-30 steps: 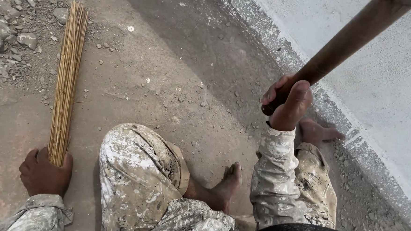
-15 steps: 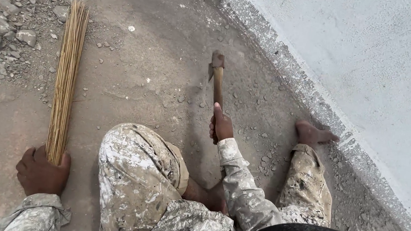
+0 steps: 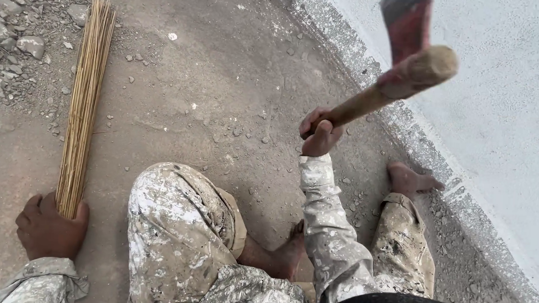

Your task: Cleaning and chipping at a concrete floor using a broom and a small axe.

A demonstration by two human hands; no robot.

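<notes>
- Left hand at near left, fingers wrapped tight round the near end of a bundle of thin straw-coloured sticks.
- Bundle lying flat on the dirt ground, stretching from the hand away to far left, far tips close by loose grey stones.
- Right hand raised at centre right, fingers clenched round the wooden handle of a hatchet.
- Hatchet lifted well clear of the ground, handle slanting up and right toward the camera, reddish blurred head at the top edge, in front of the pale wall.
- Seated on the ground, paint-spattered trousers bent at the knee in the near centre, bare foot at right, just beside the rough base of the wall.
- Small pebbles scattered over the ground between bundle and hatchet.
</notes>
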